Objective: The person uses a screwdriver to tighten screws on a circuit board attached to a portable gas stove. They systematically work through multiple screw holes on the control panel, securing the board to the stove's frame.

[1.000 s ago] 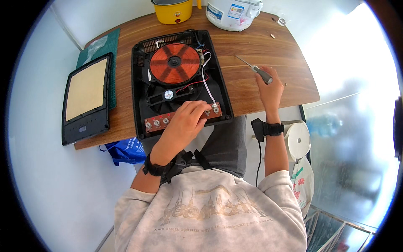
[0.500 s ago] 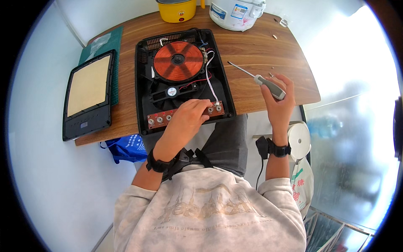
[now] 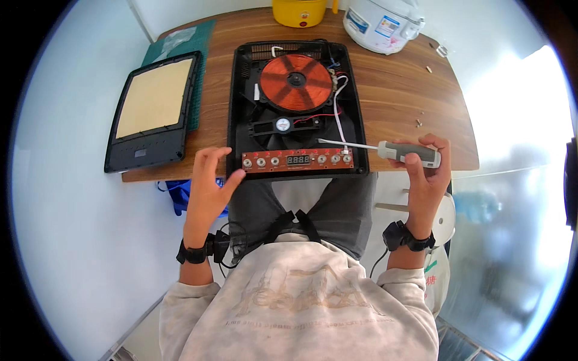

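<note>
An opened induction cooker base (image 3: pixel 360 120) lies on the table's front edge, with a round copper coil (image 3: pixel 296 83) showing inside. Along its near side runs a reddish-brown circuit board (image 3: pixel 283 167) with several round buttons and a small display. A white cable (image 3: pixel 338 114) leads to the board's right end. My right hand (image 3: pixel 426 171) grips a screwdriver (image 3: pixel 409 153) by its grey-and-white handle; the shaft points left over the board's upper edge. By the base's front left corner is my left hand (image 3: pixel 208 186), fingers apart and holding nothing. Whether its fingertips touch the rim, I cannot tell.
The black-framed top panel (image 3: pixel 150 105) lies on a green cutting mat (image 3: pixel 201 78) to the left. A yellow pot (image 3: pixel 299 13) and a white rice cooker (image 3: pixel 382 27) stand at the back. Small screws (image 3: pixel 419 123) lie on the table (image 3: pixel 397 84) to the right.
My left hand has left the board and moved left to the corner, uncovering the display. My right hand has lowered the screwdriver, its shaft now nearly level over the base. The whole view has shifted.
</note>
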### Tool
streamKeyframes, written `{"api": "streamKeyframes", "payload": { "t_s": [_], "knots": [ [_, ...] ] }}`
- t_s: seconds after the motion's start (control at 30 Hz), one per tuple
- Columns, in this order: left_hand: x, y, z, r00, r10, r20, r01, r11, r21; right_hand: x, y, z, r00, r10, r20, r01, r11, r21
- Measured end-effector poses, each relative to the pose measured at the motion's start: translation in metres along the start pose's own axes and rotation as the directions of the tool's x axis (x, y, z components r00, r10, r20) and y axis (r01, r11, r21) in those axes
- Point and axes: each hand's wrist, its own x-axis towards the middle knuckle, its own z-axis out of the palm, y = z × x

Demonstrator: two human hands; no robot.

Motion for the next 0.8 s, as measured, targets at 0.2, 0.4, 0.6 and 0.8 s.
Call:
{"api": "streamKeyframes", "payload": {
  "t_s": [0.2,0.4,0.6,0.8],
  "knots": [
    [-0.008,0.013,0.002,0.946,-0.172,0.275,0.221,0.962,-0.159,0.013,0.005,0.04,0.98,-0.07,0.186,0.097,0.986,-0.138],
    [-0.016,-0.01,0.029,0.996,-0.034,0.087,0.051,0.978,-0.203,0.012,0.002,0.05,0.981,-0.078,0.176,0.106,0.983,-0.151],
    [-0.013,-0.012,0.038,0.998,0.044,0.049,-0.037,0.991,-0.127,0.003,0.0,0.047,0.99,-0.11,0.089,0.129,0.961,-0.245],
    [-0.009,-0.014,0.04,0.996,0.027,0.082,-0.005,0.967,-0.255,0.004,-0.001,0.012,0.931,-0.346,-0.116,0.234,0.808,-0.54]
  ]
}}
